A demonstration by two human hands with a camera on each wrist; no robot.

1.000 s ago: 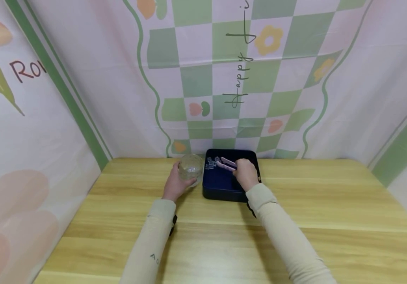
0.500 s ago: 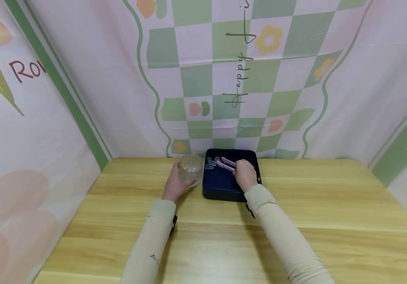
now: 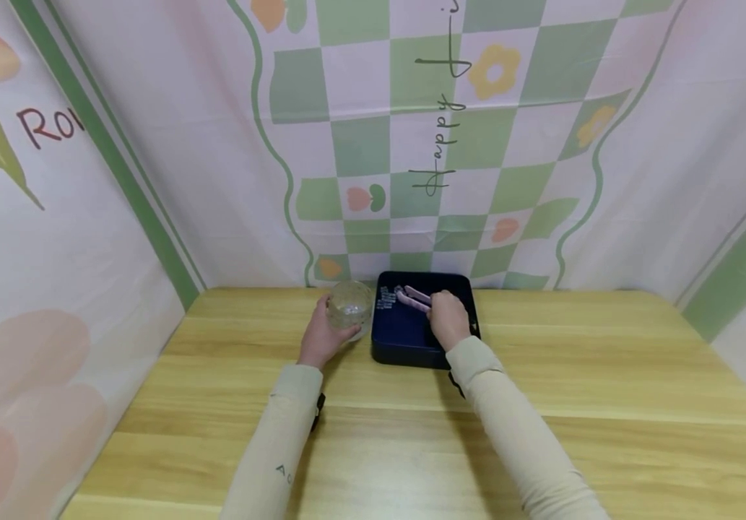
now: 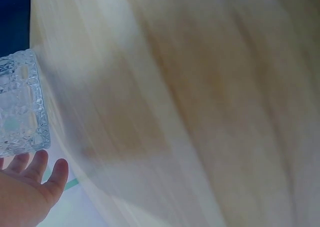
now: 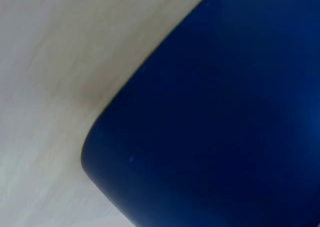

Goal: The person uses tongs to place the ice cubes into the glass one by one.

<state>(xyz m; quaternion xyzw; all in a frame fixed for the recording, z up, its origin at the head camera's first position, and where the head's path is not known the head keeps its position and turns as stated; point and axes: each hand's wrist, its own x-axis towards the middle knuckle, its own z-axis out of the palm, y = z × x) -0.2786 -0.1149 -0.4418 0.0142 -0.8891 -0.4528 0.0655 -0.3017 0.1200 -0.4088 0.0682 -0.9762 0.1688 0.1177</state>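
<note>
My left hand (image 3: 324, 336) holds a clear glass cup (image 3: 349, 307) with a raised pattern, the thumb across its near side. In the left wrist view, the fingertips (image 4: 59, 169) are right at the wall of the glass cup (image 4: 22, 104). My right hand (image 3: 450, 318) grips a pair of pale pink tongs (image 3: 417, 301) over a dark blue tray (image 3: 405, 354). The tongs' tips reach the far edge of a cluster of small clear pieces (image 3: 385, 298) at the tray's left side. In the right wrist view, only the dark blue tray (image 5: 200, 127) and tabletop show; the hand is hidden.
Cup and tray stand side by side near the back edge of a wooden table (image 3: 373, 448). A patterned cloth (image 3: 411, 144) hangs just behind them. Another printed cloth (image 3: 35, 253) hangs at the left.
The tongs' tips have shifted slightly away from me, toward the far end of the clear pieces, and look closer together. The left hand and the cup have stayed in place.
</note>
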